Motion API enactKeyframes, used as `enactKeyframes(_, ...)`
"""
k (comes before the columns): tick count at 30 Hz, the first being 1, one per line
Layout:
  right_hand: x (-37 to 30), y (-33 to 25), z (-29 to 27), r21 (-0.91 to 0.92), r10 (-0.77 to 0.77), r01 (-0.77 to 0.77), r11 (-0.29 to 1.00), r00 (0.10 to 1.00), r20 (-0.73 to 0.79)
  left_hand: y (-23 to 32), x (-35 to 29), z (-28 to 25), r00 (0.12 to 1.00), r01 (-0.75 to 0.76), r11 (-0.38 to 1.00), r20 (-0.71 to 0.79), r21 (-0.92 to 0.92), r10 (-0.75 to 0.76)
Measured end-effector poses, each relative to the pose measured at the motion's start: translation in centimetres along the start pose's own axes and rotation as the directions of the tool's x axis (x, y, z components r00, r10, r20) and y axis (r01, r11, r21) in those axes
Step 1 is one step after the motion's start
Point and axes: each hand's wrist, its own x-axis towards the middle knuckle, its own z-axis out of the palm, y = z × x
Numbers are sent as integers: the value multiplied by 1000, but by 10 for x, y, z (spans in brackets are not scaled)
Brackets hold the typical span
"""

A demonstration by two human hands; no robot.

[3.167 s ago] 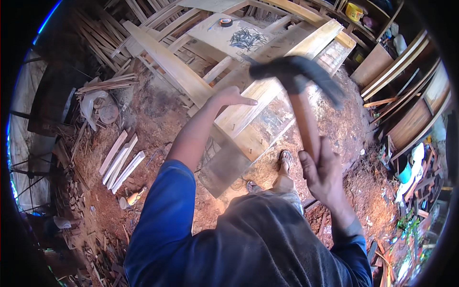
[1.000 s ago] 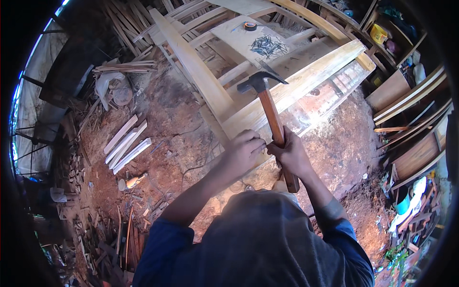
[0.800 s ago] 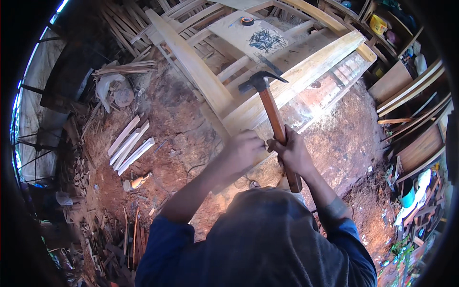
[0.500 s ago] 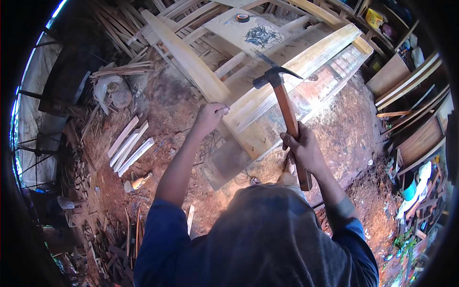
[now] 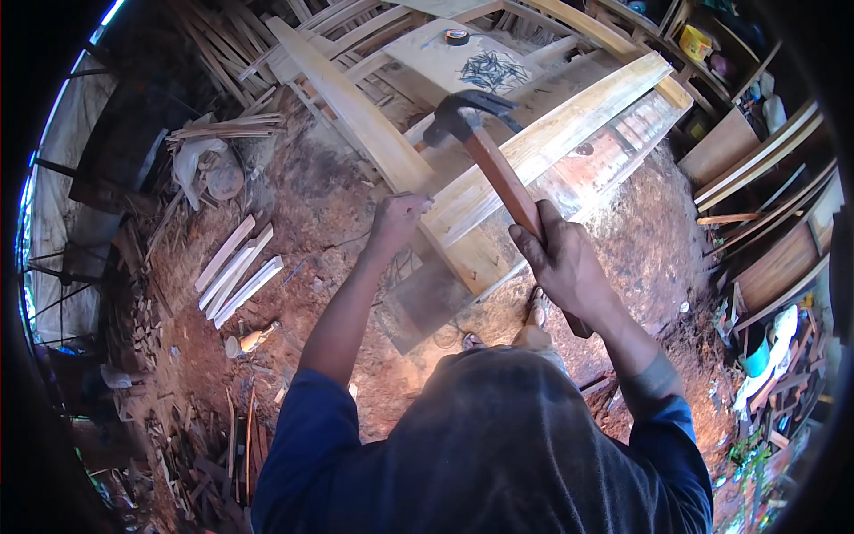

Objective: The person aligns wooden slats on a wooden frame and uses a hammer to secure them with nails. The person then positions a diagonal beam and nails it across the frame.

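My right hand (image 5: 569, 265) is wrapped around the wooden handle of a claw hammer (image 5: 500, 171). The hammer's dark metal head hangs above the wooden frame, up and to the left of that hand. My left hand (image 5: 397, 222) is closed in a pinch at the corner where two pale boards meet; whatever its fingertips hold is too small to make out. One of these boards (image 5: 351, 107) runs to the far left, the wider board (image 5: 556, 142) to the far right. Nails (image 5: 495, 262) stick up from the crosspiece near the close corner.
On a light panel (image 5: 427, 53) inside the frame lie a heap of nails (image 5: 492, 71) and a roll of tape (image 5: 456, 36). Several cut wood strips (image 5: 236, 271) rest on the dirt floor at left, near a bottle (image 5: 252, 340). Shelves and leaning boards (image 5: 765, 160) line the right side.
The hammer's head has swung to the left, and my right hand has shifted slightly right and up. My left hand stays at the boards' corner, turned a little.
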Motion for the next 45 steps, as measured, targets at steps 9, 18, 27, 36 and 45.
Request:
enactKeyframes(9,24,26,36,-192,4,33,981,983,186,-1,5,-1,995,-77,993,-59,84,82)
enactKeyframes(18,23,5,32,-106,-80,77,991,996,-27,-3,5,1,988,-145,988,-45,43,147)
enactKeyframes(27,21,-31,-23,-43,71,-76,996,992,-99,-23,-15,3,950,-150,983,-260,102,172)
enactKeyframes(36,18,-26,22,169,-67,101,980,979,-191,-33,-23,6,958,144,975,-224,-167,-180)
enactKeyframes(45,28,-73,-30,216,-58,102,971,978,-202,-37,-27,5,963,140,987,-221,-80,-154)
